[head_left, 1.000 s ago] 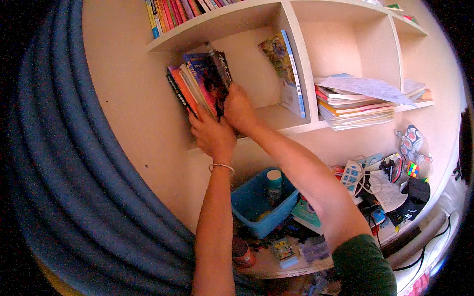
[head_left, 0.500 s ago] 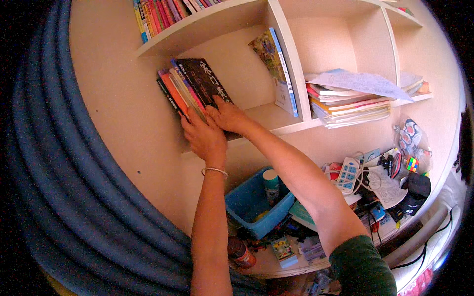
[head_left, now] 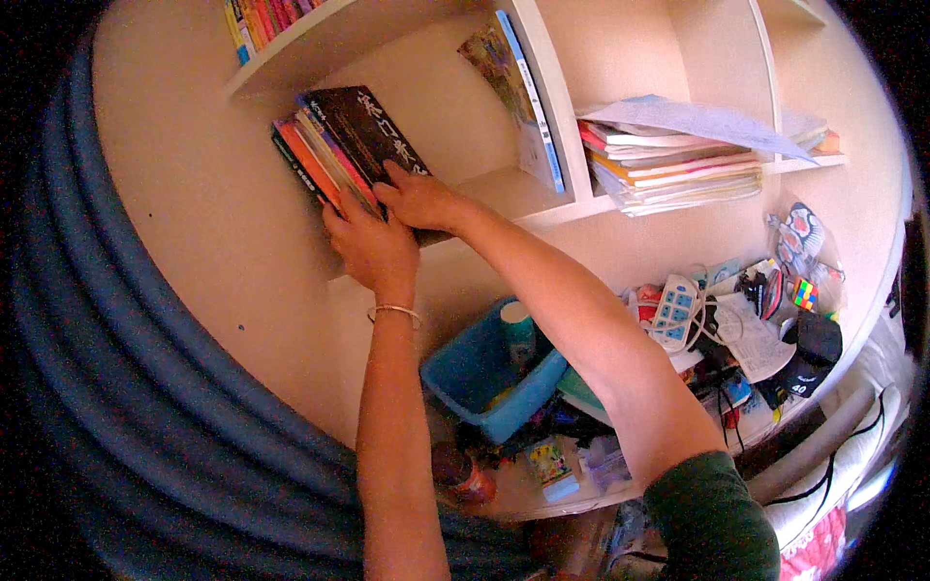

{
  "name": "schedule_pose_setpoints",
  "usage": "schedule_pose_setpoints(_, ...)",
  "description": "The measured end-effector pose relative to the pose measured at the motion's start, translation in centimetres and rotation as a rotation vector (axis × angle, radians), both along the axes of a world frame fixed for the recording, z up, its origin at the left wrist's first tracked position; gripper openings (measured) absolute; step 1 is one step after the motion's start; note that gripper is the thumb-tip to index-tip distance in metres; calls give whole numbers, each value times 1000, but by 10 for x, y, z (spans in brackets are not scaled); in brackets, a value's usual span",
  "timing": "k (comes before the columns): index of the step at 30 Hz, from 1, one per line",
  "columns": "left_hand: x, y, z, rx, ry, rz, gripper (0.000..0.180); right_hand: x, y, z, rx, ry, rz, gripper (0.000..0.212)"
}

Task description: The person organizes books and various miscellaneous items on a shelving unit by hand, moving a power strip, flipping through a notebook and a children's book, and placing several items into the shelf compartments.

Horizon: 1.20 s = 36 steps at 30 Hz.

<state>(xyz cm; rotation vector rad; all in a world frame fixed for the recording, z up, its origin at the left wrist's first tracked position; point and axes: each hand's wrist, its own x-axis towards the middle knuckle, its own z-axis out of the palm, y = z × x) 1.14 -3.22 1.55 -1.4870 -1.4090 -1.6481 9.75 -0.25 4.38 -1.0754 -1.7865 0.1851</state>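
Observation:
A leaning row of books (head_left: 325, 167), with orange, pale and dark spines, stands at the left end of a shelf compartment. At its right side is a black book (head_left: 363, 131) with light lettering, its cover tilted toward me. My left hand (head_left: 373, 252), a bracelet at the wrist, grips the row low on the spines; its thumb is hidden. My right hand (head_left: 421, 201) crosses from the right beside it, fingers on the black cover and thumb by the spine edge. Both hands are closed on the books and almost touch.
A thin upright book (head_left: 531, 107) leans on the compartment's right divider. Stacked papers (head_left: 668, 165) overhang the neighbouring shelf. Below are a blue bin (head_left: 465, 387) with a bottle, a power strip (head_left: 676, 312), a black cap (head_left: 809, 353) and a jar (head_left: 463, 474). Blue curtain folds (head_left: 145, 387) hang at left.
The whole view has shifted, so shelves, books and arms appear farther left and higher. Both hands keep their places on the books, with little visible movement against them.

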Motion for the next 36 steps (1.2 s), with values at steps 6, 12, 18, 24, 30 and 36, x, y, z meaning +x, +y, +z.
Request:
schedule_pose_setpoints(6,-20,29,-4,-88,60,31,48,-1,-30,-18,452,-398,-269,27)
schedule_pose_setpoints(12,-18,28,-9,0,116,145,68,25,-189,-160,599,-393,-10,22)
schedule_pose_setpoints(18,-16,21,5,-45,142,57,70,136,-278,-305,287,-279,-324,22)
schedule_pose_setpoints(24,-19,35,-6,-64,165,138,72,263,-334,-363,-19,-191,-1017,28)
schedule_pose_setpoints(30,-40,61,-7,107,304,107,72,340,-354,-407,-374,971,-874,25)
schedule_pose_setpoints(36,-48,70,-5,31,219,1,74,364,-338,-414,-281,1566,-584,35)
